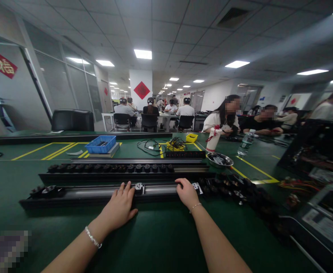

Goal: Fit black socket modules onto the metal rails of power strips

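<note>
A long black rail (81, 192) with a grey metal strip along it lies on the green table. My left hand (120, 206) lies over its middle, fingers stretched forward and thumb apart. Beside those fingertips sits a small black-and-white part (139, 187) on the rail. My right hand (188, 194) rests at the rail's right portion, its fingers loosely bent and apart; some fingertips are hidden. Right by its knuckles shows another black-and-white part (196, 188). Several black round parts (48, 190) sit at the rail's left end.
Behind lies a second rail (109, 176) bearing a row of black parts. Black parts (225, 185) are heaped at right, near an open computer case (322, 212). Further back are a blue bin (100, 144), metal bowl (219, 160), bottle (246, 142) and cables (149, 146). People sit beyond.
</note>
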Demonstrator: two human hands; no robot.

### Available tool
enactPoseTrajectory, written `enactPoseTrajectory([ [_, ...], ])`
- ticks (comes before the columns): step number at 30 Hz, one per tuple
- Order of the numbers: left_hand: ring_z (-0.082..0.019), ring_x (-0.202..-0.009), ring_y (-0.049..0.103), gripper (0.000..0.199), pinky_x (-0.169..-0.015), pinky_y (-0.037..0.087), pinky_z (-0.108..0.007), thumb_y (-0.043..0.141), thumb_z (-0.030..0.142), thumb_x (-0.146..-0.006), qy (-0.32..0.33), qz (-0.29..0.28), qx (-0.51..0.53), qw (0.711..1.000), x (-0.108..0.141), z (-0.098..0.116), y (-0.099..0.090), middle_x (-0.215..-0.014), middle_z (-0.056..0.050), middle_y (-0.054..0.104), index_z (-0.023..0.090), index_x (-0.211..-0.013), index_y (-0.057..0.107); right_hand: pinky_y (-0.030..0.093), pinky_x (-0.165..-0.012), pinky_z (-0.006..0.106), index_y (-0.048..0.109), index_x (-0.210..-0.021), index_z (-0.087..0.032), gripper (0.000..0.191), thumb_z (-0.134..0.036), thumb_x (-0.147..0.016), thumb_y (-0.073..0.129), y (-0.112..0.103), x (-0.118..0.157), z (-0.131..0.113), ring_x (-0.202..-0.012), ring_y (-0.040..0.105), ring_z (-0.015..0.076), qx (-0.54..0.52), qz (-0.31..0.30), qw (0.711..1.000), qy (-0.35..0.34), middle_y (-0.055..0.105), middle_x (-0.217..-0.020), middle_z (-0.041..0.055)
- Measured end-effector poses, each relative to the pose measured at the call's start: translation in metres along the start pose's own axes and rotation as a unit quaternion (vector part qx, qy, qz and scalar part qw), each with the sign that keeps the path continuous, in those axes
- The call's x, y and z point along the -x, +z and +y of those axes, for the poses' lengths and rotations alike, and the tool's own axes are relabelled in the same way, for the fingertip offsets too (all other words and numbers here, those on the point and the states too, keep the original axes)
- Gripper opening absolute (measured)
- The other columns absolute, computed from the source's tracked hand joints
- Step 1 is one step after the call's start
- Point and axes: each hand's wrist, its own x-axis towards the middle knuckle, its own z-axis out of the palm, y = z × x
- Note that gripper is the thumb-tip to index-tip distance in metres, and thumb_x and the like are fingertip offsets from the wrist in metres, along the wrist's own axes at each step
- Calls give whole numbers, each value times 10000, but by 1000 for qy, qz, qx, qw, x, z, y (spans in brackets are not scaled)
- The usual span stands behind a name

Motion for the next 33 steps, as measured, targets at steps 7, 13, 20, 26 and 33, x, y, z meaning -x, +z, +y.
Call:
enactPoseTrajectory([
  [7, -341, -1327, 184, 681, -1033, 244, -495, 510, 421, -722, 5, -15, -6, 1000, -2, -3, -2, -1461, -165, 202, 182, -1335, 333, 405, -875, 272, 621, -923, -202, 286, -148, -744, 405, -1, 0, 0, -945, 557, 156, 1, -6, 1000, 4, 613, -998, 36],
  [13, -337, -1323, 201, 675, -1029, 252, -488, 521, 431, -725, 6, -16, 1, 1000, -3, -3, -5, -1460, -146, 223, 239, -1343, 327, 414, -856, 277, 623, -930, -203, 289, -153, -746, 406, -1, 1, -1, -941, 557, 158, 1, -6, 1000, 9, 612, -1005, 37],
  [20, -348, -1327, 173, 696, -1024, 235, -525, 536, 426, -725, -1, -17, 14, 1000, -2, -2, -4, -1474, -113, 195, 316, -1360, 274, 415, -852, 274, 623, -933, -206, 293, -149, -746, 405, -2, 1, -3, -937, 556, 155, 0, -9, 1000, 16, 610, -1009, 34],
  [26, -274, -1358, 105, 692, -1059, 190, -510, 505, 410, -734, 45, -16, 45, 998, -1, 4, -8, -1482, -60, 182, 273, -1369, 267, 415, -853, 275, 622, -925, -206, 286, -154, -744, 407, 0, 0, -1, -941, 557, 158, 4, -3, 1000, 10, 613, -1004, 36],
  [33, -212, -1348, 183, 677, -1086, 162, -461, 468, 417, -764, 90, -1, 76, 993, -4, 4, -3, -1461, -64, 251, 230, -1375, 244, 409, -871, 279, 622, -917, -207, 279, -157, -742, 411, 1, 0, 1, -945, 557, 158, 6, 2, 1000, 4, 614, -999, 36],
])
